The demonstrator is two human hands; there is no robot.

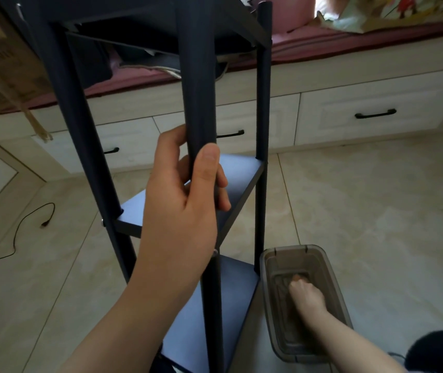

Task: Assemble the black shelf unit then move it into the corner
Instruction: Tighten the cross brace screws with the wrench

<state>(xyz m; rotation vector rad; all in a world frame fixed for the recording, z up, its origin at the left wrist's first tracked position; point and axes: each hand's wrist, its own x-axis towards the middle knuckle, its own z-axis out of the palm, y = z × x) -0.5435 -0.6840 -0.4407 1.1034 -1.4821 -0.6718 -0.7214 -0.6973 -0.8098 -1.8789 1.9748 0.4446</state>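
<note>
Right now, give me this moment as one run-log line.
left hand: grips shelf post | right hand: reaching inside grey bin, grasp unclear | shelf unit: upright

The shelf unit (161, 103) stands on the floor (376, 211) right before me, my left grip (182, 200) wrapped round its nearest post (198, 103), above the middle shelf (239, 170). To its right, just beside the lowest shelf (215, 305), sits a bin (268, 305), and my right grip (305, 292) reaches down inside it. Behind the unit runs a bench with drawers (376, 114); a cable (26, 232) lies on the floor to the left.
</note>
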